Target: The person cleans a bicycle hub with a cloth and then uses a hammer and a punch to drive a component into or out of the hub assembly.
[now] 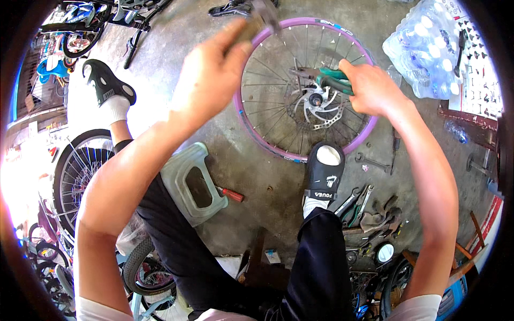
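A bicycle wheel with a purple rim [372,130] lies flat on the floor, its brake disc [327,122] facing up. Over the hub, my right hand [372,88] is closed round the green handles of a pair of pliers [335,78]. The jaws point left above the spokes; whether they grip anything cannot be made out. My left hand [209,77] is raised at the wheel's far left, closed on the handle of a hammer [266,16]. The hammer's head is smeared by motion and hangs over the far rim. My black clog [324,174] is against the near rim.
A pale plastic stool [186,184] and a red-handled screwdriver [232,194] are left of centre. Wrenches [366,197] and gloves [381,215] lie at the right. Wrapped water bottles [423,51] are at the far right. Bicycles [83,32] stand along the left.
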Demonstrator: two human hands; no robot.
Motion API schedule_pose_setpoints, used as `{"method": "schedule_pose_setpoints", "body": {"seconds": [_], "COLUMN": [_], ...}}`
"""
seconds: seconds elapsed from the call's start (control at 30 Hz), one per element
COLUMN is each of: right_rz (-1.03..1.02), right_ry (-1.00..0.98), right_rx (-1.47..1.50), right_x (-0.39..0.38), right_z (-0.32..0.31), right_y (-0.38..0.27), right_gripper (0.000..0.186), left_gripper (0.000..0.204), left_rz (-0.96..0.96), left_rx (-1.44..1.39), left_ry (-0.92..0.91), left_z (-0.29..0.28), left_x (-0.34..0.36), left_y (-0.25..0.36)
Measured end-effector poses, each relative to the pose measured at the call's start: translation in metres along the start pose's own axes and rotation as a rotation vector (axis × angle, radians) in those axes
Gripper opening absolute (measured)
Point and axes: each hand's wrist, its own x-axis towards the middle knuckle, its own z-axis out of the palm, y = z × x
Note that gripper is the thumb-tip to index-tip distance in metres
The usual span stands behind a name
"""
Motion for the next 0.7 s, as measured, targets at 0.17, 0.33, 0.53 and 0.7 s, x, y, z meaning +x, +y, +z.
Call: {"method": "schedule_pose_setpoints", "body": {"seconds": [0.17,0.33,0.53,0.7], "right_rz": [0.08,0.096,0.1,0.137], "right_ry": [-0.04,-0.046,-0.002,-0.018], "right_rx": [0.003,0.032,-0.005,0.017], "right_x": [-0.003,-0.011,-0.016,-0.019], "right_z": [-0.002,0.0,0.003,0.005], "right_y": [-0.008,-0.004,0.001,-0.003], "right_gripper": [0.039,0.038,0.039,0.039], "left_gripper": [0.049,0.048,0.047,0.047], "left_rz": [-0.141,-0.224,-0.257,-0.202], "left_rx": [-0.359,-0.324,-0.332,-0.314], "left_ry": [0.06,-0.004,-0.051,-0.041], "left_z": [-0.02,-0.001,0.016,0.023], "left_x": [-0.005,-0.026,-0.035,-0.034], "left_y": [0.005,0.0,-0.004,-0.002]}}
